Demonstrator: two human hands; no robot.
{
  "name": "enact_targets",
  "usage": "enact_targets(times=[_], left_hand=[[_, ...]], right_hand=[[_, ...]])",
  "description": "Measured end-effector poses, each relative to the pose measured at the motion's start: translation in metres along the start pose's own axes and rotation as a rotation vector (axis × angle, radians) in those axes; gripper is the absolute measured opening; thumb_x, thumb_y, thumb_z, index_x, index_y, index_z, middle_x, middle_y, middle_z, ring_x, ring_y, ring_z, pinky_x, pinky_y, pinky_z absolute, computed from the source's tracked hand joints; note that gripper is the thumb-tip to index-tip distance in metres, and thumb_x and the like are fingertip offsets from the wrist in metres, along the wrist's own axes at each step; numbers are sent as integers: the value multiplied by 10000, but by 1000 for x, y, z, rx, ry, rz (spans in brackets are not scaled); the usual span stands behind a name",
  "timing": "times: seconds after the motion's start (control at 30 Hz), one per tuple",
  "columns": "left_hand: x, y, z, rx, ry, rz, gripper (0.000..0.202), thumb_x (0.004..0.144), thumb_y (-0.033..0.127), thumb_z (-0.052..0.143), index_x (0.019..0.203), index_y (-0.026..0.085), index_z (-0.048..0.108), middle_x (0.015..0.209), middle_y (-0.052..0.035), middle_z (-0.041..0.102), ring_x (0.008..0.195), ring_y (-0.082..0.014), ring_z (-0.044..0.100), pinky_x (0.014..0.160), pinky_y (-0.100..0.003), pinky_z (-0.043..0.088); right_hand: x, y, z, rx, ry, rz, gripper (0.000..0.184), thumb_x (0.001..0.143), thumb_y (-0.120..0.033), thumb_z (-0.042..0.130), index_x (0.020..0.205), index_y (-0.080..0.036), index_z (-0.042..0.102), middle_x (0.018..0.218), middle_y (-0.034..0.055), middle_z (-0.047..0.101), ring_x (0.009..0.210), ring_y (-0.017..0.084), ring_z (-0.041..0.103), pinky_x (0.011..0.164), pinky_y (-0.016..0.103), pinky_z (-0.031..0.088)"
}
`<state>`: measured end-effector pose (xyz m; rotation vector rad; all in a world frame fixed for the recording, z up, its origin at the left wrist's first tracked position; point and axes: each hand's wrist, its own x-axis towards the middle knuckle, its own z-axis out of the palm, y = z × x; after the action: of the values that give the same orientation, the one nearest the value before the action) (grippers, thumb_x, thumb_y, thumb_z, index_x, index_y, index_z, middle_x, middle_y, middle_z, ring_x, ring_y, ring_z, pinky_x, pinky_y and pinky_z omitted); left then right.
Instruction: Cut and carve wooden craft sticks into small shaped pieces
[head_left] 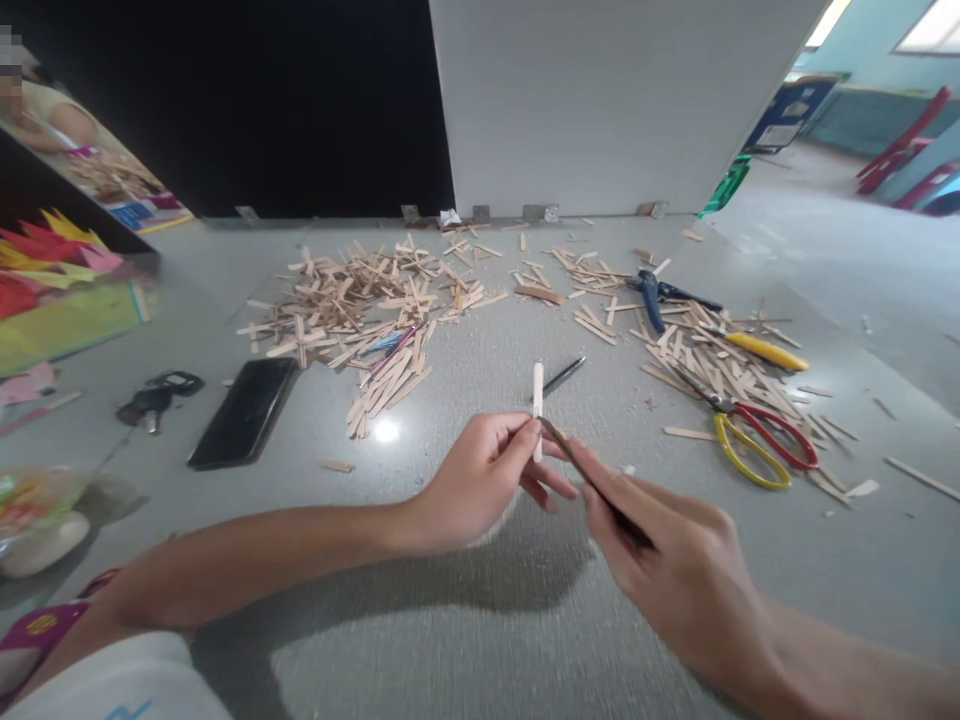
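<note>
Between thumb and fingers, my left hand pinches a pale wooden craft stick held upright above the grey table. My right hand is closed around a slim, dark knife, its tip against or very close to the stick near my left fingertips. Just behind the stick lies a black pen. Loose craft sticks form a big pile at the left. More sticks are scattered at the right, where red-and-yellow-handled scissors, a yellow-handled cutter and blue-handled pliers rest.
A black phone and keys lie to the left, near a plastic bag. Black and white panels stand upright along the back. A colourful paper craft is at far left, with another person beyond it.
</note>
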<state>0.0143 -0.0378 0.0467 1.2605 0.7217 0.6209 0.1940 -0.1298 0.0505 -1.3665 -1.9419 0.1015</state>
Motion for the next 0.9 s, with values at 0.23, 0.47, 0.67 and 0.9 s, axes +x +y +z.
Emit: enact_targets(times=[0.23, 0.47, 0.67, 0.9], left_hand=[[-2, -7, 0, -96, 16, 126, 394, 1068, 507, 642, 1238, 153, 657, 1047, -124, 818, 960, -220, 800, 918, -352, 627], [-8, -7, 1, -218, -41, 160, 411, 1036, 560, 688, 1163, 170, 662, 1072, -113, 814, 916, -178, 766, 917, -317, 613], [-7, -3, 2, -351, -94, 153, 351, 1003, 494, 766, 1114, 166, 713, 941, -58, 813, 868, -152, 779, 908, -278, 616], [-5, -6, 1, -392, -120, 53, 366, 999, 510, 766, 1112, 166, 711, 953, -88, 819, 963, -217, 800, 986, -357, 591]], right_hand=[[-9, 5, 4, -96, 59, -115, 474, 1087, -95, 521, 1546, -188, 596, 671, -53, 663, 478, 95, 545, 487, 200, 477], [-13, 7, 0, 13, 65, -93, 586, 1053, -70, 567, 1600, -279, 551, 774, -17, 792, 554, 111, 689, 518, 193, 555], [-6, 3, -4, 253, 39, 26, 507, 1012, -48, 606, 1475, -244, 679, 1012, 26, 866, 652, 96, 754, 586, 153, 600], [-15, 13, 5, -85, 96, -209, 745, 1029, 4, 572, 1698, -265, 385, 853, -2, 828, 589, 110, 719, 565, 204, 579]])
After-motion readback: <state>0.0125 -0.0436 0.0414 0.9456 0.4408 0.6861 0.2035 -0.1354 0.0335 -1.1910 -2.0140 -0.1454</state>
